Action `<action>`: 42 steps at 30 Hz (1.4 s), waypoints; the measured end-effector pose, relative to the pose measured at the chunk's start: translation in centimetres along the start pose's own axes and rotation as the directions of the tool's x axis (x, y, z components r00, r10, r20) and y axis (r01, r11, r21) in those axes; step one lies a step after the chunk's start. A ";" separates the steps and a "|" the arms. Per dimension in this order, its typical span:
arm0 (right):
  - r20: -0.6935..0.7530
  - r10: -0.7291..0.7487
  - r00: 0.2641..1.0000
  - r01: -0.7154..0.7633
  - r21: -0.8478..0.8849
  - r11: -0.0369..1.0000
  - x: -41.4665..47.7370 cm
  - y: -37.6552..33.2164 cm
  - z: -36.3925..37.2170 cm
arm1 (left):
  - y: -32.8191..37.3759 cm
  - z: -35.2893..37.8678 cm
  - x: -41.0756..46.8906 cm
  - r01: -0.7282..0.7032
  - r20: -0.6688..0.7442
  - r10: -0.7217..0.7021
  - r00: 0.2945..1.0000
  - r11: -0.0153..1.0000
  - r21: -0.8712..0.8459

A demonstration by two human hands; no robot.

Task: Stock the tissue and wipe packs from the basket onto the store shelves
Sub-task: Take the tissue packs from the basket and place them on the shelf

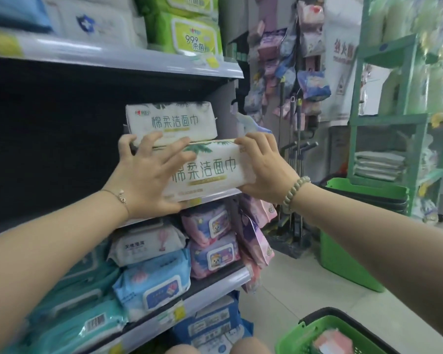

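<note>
Both hands hold one white pack [210, 169] at the front edge of the middle shelf [215, 196]. Left hand [149, 180] spread flat over its 9 o'clock end; right hand [264, 167] wrapped round its 3 o'clock end. Long axis runs 9–3, parallel to the shelf edge. A matching pack [172, 122] lies behind at 11 o'clock. Judgement: push goes to 12, hands equally near. Basket [292, 341] at 5 o'clock, a pink pack [333, 342] inside.
</note>
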State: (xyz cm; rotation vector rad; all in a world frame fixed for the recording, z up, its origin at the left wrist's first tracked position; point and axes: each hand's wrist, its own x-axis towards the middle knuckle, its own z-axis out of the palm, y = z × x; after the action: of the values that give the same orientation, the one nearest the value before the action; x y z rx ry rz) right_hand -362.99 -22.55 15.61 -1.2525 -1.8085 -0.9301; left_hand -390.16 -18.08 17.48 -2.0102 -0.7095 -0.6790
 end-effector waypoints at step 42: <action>0.253 0.118 0.960 -0.087 -0.133 0.987 9.3 0.4 8.5 | -7.7 5.5 5.9 0.359 0.187 -0.347 0.919 0.933 -0.029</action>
State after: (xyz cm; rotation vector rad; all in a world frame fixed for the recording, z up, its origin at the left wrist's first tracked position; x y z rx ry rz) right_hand -366.40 -11.18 19.85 -1.5929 -1.8876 -0.8587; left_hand -390.45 -8.47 23.20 -2.0373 -1.1932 -0.7395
